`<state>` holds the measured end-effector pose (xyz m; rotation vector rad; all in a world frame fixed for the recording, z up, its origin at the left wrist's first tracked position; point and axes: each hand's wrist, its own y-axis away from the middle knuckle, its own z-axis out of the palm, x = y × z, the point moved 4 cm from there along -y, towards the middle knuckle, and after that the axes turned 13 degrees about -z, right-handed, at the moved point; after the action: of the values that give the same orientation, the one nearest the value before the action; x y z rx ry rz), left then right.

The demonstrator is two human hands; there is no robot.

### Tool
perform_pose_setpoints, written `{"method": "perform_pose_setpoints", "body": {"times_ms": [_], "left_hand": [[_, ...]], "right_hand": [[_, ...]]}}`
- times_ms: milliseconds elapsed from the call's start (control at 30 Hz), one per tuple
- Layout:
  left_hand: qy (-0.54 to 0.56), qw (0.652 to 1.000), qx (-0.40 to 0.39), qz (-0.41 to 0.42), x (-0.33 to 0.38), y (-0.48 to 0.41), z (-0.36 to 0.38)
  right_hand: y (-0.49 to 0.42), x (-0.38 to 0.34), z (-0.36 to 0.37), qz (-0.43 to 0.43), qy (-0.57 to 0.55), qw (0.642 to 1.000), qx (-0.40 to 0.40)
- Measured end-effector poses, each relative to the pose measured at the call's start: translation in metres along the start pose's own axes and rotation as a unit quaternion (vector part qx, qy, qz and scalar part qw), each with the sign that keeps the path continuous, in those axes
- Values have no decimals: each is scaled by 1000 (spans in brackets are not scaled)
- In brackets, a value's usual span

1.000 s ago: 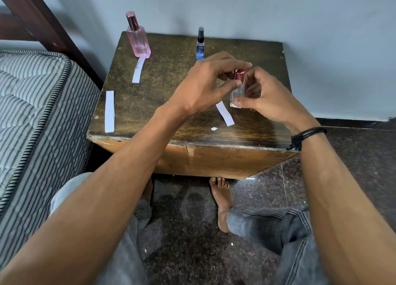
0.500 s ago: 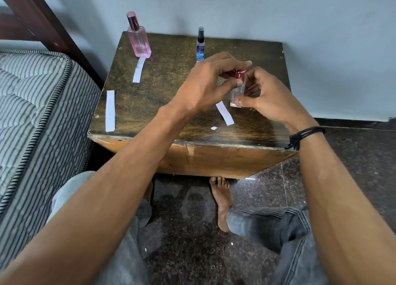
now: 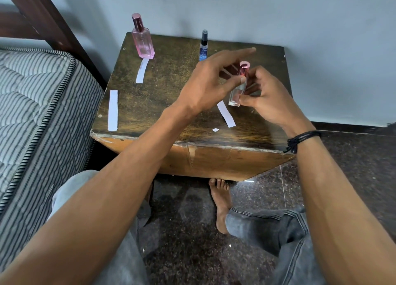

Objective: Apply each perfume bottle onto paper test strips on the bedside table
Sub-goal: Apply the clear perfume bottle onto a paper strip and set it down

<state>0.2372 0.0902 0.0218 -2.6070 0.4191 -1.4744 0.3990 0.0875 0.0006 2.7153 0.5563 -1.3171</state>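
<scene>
Clear bottle (image 3: 235,94) between right hand (image 3: 270,101) and left hand (image 3: 203,87), forefinger outstretched.

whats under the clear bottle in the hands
A white strip lies on the table just left of and below the base of the bottle. The right hand covers the table to the base's right, so that part cannot be seen.

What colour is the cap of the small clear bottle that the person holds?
Shiny pink cap on the clear bottle; the head view shows it best.
</scene>
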Motion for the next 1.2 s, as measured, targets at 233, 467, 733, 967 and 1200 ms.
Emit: {"method": "perform_pose_setpoints", "body": {"times_ms": [233, 467, 733, 967, 1200], "left_hand": [[30, 999, -12, -37, -5, 1, -28], [8, 998, -34, -51, -16, 9, -48], [7, 997, -31, -74, -25, 14, -67], [4, 996, -16, -92, -33, 21, -82], [-15, 991, 17, -129, -50, 32, -100]], "right_hand": [[-9, -22, 11, -35, -20, 999, 13], [-16, -32, 28, -57, -26, 998, -6], [-25, -44, 45, -70, -28, 997, -8], [-31, -48, 55, -77, -11, 996, -35], [-32, -25, 34, -27, 116, 992, 52]]}}
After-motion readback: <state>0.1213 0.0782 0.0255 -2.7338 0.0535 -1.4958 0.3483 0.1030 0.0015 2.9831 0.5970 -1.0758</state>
